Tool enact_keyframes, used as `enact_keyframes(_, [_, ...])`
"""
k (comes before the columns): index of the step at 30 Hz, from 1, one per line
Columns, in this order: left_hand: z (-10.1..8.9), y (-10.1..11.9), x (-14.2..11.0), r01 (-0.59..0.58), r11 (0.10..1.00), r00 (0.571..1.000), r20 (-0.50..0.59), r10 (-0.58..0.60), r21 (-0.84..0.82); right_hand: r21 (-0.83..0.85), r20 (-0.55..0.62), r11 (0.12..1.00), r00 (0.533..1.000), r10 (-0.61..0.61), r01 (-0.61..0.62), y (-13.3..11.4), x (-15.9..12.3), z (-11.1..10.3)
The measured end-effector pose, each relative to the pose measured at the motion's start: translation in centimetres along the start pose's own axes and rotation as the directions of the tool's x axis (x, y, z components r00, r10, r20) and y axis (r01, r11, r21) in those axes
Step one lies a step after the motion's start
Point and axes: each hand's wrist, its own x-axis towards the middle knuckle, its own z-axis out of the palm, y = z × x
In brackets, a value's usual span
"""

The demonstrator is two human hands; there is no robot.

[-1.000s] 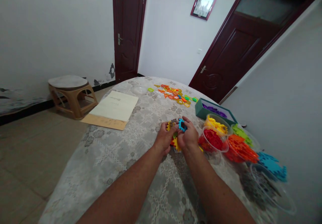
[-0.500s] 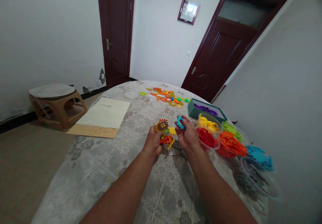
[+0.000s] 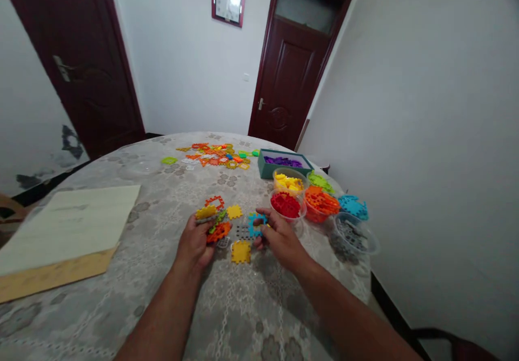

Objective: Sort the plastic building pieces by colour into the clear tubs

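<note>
My left hand (image 3: 197,243) is closed around a bunch of toothed plastic building pieces (image 3: 219,232) in orange, green, yellow and grey. Between the thumb and fingers of my right hand (image 3: 279,235) is a blue building piece (image 3: 254,225) with a toothed edge and an open middle. On the cloth between the hands lie a yellow square piece (image 3: 240,252), a smaller yellow piece (image 3: 234,212) and a grey piece (image 3: 243,233). A red-orange open frame piece (image 3: 214,202) shows just past my left hand.
Clear tubs of red pieces (image 3: 286,205), yellow pieces (image 3: 288,181), orange pieces (image 3: 321,201) and grey pieces (image 3: 352,234) stand at the right, near blue pieces (image 3: 353,206). Behind is a green box (image 3: 266,171) with purple pieces. Mixed pieces (image 3: 217,155) lie far back; paper (image 3: 68,220) lies left.
The view has swung to the right. My right hand has turned over, with the blue piece lower and over the table; more loose yellow and grey pieces show between the hands.
</note>
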Motion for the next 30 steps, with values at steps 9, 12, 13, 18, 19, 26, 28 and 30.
enact_keyframes(9, [0.5, 0.3, -0.5, 0.013, 0.998, 1.000, 0.009, -0.014, 0.065, -0.639, -0.200, 0.754, 0.913, -0.354, 0.152, -8.2, 3.4, -15.6])
enact_keyframes(12, [0.5, 0.2, -0.5, 0.022, 0.996, 0.999, 0.034, -0.025, 0.087, -0.682, -0.340, 0.729, 0.861, -0.378, 0.051, -9.7, 3.7, -21.6])
enact_keyframes(13, [0.6, 0.2, -0.5, 0.025, 0.996, 0.999, 0.046, -0.029, 0.091, -0.688, -0.392, 0.725, 0.836, -0.384, 0.010, -9.9, 3.6, -23.4])
enact_keyframes(18, [0.9, 0.2, -0.8, 0.044, 0.992, 0.996, 0.067, -0.052, 0.121, -0.715, -0.522, 0.676, 0.780, -0.345, -0.180, -8.9, 1.9, -30.4])
enact_keyframes(19, [0.9, 0.3, -0.9, 0.045, 0.991, 0.997, 0.059, -0.053, 0.124, -0.709, -0.541, 0.674, 0.774, -0.328, -0.210, -8.4, 1.6, -31.3])
enact_keyframes(26, [0.9, 0.5, -0.9, 0.045, 0.985, 0.996, 0.073, -0.058, 0.168, -0.697, -0.576, 0.656, 0.772, -0.271, -0.289, -5.5, 0.6, -34.3])
enact_keyframes(28, [0.7, 0.3, -0.7, 0.035, 0.983, 0.996, 0.079, -0.050, 0.181, -0.707, -0.563, 0.649, 0.778, -0.277, -0.281, -5.1, 0.5, -34.5])
enact_keyframes(30, [0.5, 0.1, -0.5, 0.030, 0.980, 0.996, 0.073, -0.045, 0.198, -0.716, -0.547, 0.643, 0.791, -0.275, -0.272, -4.8, 0.5, -34.6])
